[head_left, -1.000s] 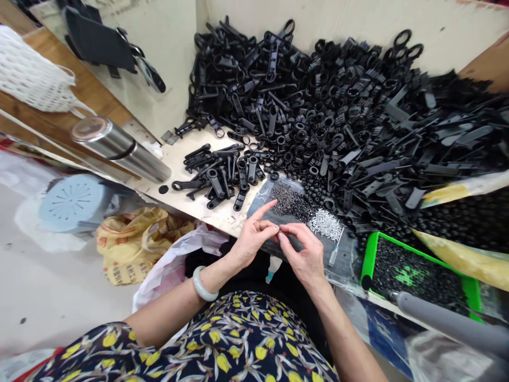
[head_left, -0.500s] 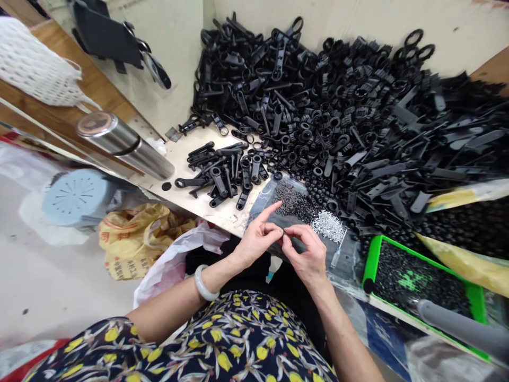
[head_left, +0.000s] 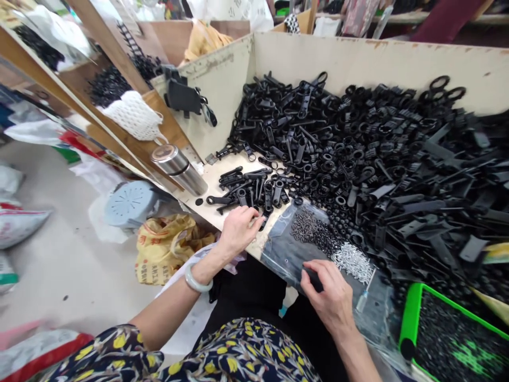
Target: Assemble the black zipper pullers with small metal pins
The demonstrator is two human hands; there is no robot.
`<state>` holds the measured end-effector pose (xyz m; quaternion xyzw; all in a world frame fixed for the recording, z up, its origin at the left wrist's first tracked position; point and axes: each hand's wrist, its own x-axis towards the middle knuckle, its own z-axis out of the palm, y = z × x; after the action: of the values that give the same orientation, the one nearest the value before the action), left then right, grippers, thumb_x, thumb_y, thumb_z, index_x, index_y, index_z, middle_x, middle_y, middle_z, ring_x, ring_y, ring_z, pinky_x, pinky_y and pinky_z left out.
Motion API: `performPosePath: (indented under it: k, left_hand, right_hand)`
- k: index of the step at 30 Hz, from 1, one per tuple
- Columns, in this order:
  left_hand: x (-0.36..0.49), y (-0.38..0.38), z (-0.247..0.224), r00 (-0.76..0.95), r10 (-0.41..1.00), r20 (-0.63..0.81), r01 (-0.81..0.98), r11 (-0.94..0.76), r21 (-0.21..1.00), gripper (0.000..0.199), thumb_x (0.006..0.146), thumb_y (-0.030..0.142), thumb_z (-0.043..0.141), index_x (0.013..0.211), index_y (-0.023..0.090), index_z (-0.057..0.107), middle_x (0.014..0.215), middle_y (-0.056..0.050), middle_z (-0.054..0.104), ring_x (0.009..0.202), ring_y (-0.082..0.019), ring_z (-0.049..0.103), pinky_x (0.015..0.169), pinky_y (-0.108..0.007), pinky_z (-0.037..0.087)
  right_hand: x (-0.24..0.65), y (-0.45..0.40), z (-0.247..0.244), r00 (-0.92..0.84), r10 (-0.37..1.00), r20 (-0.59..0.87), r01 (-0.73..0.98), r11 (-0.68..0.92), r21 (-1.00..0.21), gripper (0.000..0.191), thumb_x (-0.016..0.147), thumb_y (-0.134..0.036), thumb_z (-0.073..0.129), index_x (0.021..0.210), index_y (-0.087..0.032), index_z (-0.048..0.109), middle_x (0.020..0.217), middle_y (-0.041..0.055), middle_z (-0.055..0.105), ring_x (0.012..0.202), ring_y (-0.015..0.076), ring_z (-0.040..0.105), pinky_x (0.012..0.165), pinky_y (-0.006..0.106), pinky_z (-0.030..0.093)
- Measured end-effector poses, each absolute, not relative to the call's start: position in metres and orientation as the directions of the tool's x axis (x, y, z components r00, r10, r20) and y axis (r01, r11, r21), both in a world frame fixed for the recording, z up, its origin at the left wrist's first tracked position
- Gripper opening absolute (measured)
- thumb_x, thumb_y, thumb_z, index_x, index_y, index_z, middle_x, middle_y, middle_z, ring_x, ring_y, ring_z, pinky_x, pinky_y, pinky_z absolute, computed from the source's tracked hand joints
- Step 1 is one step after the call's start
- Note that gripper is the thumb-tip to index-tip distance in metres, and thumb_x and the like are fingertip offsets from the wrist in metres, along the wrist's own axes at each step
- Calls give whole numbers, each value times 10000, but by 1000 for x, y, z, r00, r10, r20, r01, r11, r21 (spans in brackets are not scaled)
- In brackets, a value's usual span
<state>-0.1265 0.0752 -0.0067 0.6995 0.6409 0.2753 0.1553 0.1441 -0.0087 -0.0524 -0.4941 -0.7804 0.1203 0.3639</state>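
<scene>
My left hand (head_left: 240, 229) reaches to the near edge of a small pile of black plastic handles with ring ends (head_left: 254, 187). Its thumb and fingers are closed together, and a dark part shows at the fingertips, too hidden to make out. My right hand (head_left: 329, 295) hovers over the near side of the grey plastic sheet (head_left: 284, 244), fingers bent and thumb apart from them. Between them is a dark patch, with no held part to be made out. Beyond it lie a heap of silver pins (head_left: 353, 262) and a heap of small brownish pieces (head_left: 305, 225).
A large mound of black plastic parts (head_left: 350, 143) fills the back and right. A steel flask (head_left: 181, 170) stands at the left. A small clear-handled screwdriver (head_left: 363, 298) lies beside the pins. At the right is a green tray (head_left: 406, 323) of black bits.
My hands, together at a tiny part before, have separated. The left has gone leftward to the handle pile, while the right stays near the sheet, its fingers looser. My view has tilted up.
</scene>
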Motion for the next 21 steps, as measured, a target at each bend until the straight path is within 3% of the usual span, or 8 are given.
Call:
performPosePath:
  k: [4, 7, 10, 13, 17, 21]
  left_hand:
    - [-112, 82, -7, 90, 994, 70, 937, -108, 333, 322, 911, 493, 700, 853, 177, 724, 905, -132, 679, 931, -299, 600, 817, -379, 404]
    - [-104, 88, 0, 42, 999, -12, 952, -36, 305, 271, 935, 425, 657, 855, 181, 745, 914, -130, 703, 909, -289, 619, 749, -354, 373]
    - [-113, 97, 14, -29, 989, -147, 908, 88, 409, 279, 920, 431, 637, 816, 208, 768, 831, -82, 724, 799, -246, 623, 675, -327, 331]
    - [-124, 99, 25, 19, 959, -284, 781, 163, 603, 305, 860, 468, 681, 723, 200, 733, 662, -27, 663, 652, -185, 571, 615, -297, 318]
    - [-118, 79, 21, 179, 908, -377, 384, 289, 877, 333, 810, 460, 727, 690, 178, 597, 617, -1, 628, 578, -132, 549, 579, -255, 363]
    - [-91, 45, 5, 274, 834, -479, 25, 492, 870, 269, 861, 405, 700, 916, 194, 543, 743, -43, 736, 650, -159, 682, 618, -255, 467]
  right_hand:
    - [142, -7, -57, -260, 848, 461, 691, 497, -524, 119, 953, -193, 653, 1062, -238, 644, 988, 40, 717, 916, 217, 679, 825, 381, 494]
    - [143, -8, -59, -253, 849, 464, 696, 493, -523, 104, 955, -196, 654, 1053, -230, 639, 975, 33, 716, 913, 209, 674, 825, 380, 464]
    - [143, -9, -59, -245, 851, 464, 684, 491, -539, 94, 961, -194, 648, 1048, -228, 638, 970, 32, 715, 909, 203, 668, 822, 374, 450]
    - [144, -8, -58, -241, 855, 459, 676, 487, -552, 89, 965, -191, 638, 1044, -231, 642, 977, 36, 718, 915, 204, 665, 824, 377, 445]
    - [144, -8, -56, -226, 868, 442, 663, 469, -583, 88, 962, -196, 640, 1041, -233, 647, 975, 34, 722, 903, 202, 668, 811, 378, 452]
    - [142, -11, -49, -181, 894, 410, 636, 424, -645, 87, 949, -196, 648, 1025, -238, 655, 967, 31, 730, 905, 204, 678, 822, 384, 478]
